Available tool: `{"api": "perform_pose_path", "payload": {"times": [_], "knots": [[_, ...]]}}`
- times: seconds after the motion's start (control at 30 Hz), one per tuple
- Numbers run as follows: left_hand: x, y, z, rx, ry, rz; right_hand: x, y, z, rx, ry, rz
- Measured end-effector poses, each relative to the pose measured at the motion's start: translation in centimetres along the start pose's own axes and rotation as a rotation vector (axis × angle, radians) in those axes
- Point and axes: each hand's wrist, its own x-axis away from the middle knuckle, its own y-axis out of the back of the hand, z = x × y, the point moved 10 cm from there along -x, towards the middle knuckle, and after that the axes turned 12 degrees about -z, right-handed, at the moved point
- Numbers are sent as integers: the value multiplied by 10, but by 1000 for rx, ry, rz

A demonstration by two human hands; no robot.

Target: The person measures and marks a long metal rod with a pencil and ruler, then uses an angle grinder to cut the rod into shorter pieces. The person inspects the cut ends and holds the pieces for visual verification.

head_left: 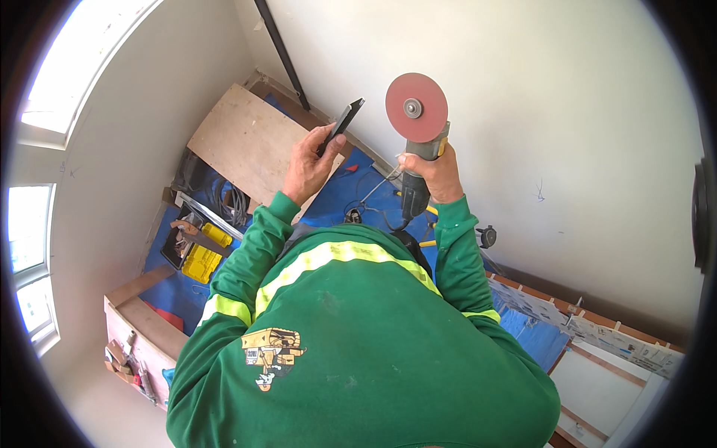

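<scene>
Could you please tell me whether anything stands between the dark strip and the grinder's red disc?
Nothing visible does: a gap separates the dark strip, in the left hand, from the red disc on the grinder held in the right hand.

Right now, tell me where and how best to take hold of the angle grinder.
Best by the long body of the angle grinder, I'd judge, coming from the right, as the right hand does. That narrow length suits a wrap-around grip, while the broad red disc takes up the upper end, so stay below it.
</scene>
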Motion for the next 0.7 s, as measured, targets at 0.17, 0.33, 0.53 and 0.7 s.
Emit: {"api": "perform_pose_path", "payload": {"times": [0.17, 0.33, 0.53, 0.7], "knots": [[-1, 1, -11, -55, -107, -58, 0, -5, -1, -19, -18, 4], [-7, 2, -11, 83, -72, -53, -2, -8, -5, -29, -40, -5], [-28, 18, -3, 242, 149, 102, -5, -5, -8, -54, -49, -27], [-45, 33, -15, 151, 109, 156, -5, -2, -11, -59, -43, -44]]}}
